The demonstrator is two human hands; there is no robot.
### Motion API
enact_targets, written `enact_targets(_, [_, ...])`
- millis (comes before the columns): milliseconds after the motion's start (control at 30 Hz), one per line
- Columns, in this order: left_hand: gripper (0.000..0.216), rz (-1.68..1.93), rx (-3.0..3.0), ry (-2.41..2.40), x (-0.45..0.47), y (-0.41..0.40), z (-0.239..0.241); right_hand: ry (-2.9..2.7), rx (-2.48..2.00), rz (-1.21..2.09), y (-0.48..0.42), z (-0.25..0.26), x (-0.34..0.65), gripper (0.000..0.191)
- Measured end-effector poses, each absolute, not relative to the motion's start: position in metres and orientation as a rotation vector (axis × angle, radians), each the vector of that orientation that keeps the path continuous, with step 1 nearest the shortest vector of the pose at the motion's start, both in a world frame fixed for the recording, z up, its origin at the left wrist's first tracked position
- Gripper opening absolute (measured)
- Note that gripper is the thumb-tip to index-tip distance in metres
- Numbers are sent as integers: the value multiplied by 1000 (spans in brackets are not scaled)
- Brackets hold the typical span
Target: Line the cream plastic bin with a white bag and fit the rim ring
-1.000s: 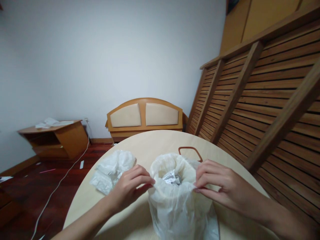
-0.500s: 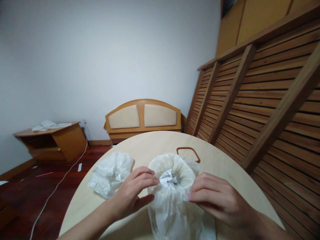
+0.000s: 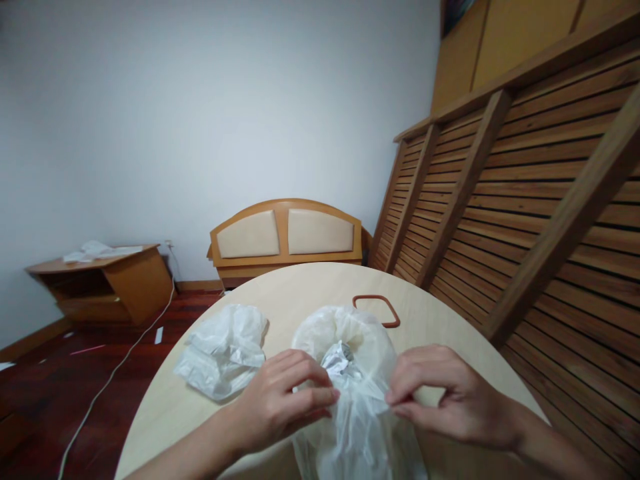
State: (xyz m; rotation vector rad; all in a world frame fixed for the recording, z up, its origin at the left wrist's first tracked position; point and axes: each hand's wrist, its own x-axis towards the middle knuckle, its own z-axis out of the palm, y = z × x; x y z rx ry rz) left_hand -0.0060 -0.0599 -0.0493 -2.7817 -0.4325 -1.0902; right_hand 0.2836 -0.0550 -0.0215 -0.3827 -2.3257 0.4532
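A white translucent plastic bag [image 3: 350, 433] is spread over and around a pale, ring-shaped bundle [image 3: 373, 337] at the near part of the table. Crumpled silver foil [image 3: 340, 360] shows in the ring's hollow. My right hand [image 3: 445, 393] pinches the film at the bag's right side between thumb and fingers. Across from it, my left hand [image 3: 290, 393] has its bent fingers closed on the film at the left of the hollow; its thumb is partly hidden. A second crumpled white plastic bag [image 3: 225, 350] lies left of my left hand.
A brown rounded-square ring [image 3: 395, 323] lies behind the bundle on the round pale table [image 3: 300, 283]. Slatted wooden panels [image 3: 545, 200] lean along the right. Further back stand a headboard [image 3: 285, 233] and a low cabinet [image 3: 135, 280], with a white cable [image 3: 115, 373] along the floor.
My left hand has moved right and nearer me, onto the film, its fingers closing. My right hand has shifted slightly and now pinches more tightly. The bag's opening is drawn toward me.
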Motion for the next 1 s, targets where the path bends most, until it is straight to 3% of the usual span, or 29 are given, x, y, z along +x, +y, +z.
enact_targets(200, [34, -1147, -2985, -504, -10, -54, -28, -2192, -883, 199, -41, -8, 277, 17])
enact_targets(300, [27, -1350, -2921, -942, -6, -40, -7, -2179, -1086, 187, -34, -1, 265, 24])
enact_targets(367, [33, -1252, -2926, -1294, 1, -24, 3, -2211, -1180, 212, -29, 2, 258, 25])
enact_targets(500, [66, -899, -3024, -1676, 19, 9, 10, -2335, -1192, 172, -20, 10, 244, 12])
enact_targets(600, [55, -676, -3007, -1746, 29, 25, 11, -2548, -1126, 169, -17, 17, 232, 16])
enact_targets(733, [32, -664, -2962, -1657, 33, 33, 12, -2811, -1188, 53, -11, 26, 215, 27])
enact_targets(1000, [28, -740, -2906, -1626, 23, 41, 1, -3116, -1173, 74, 5, 26, 196, 36])
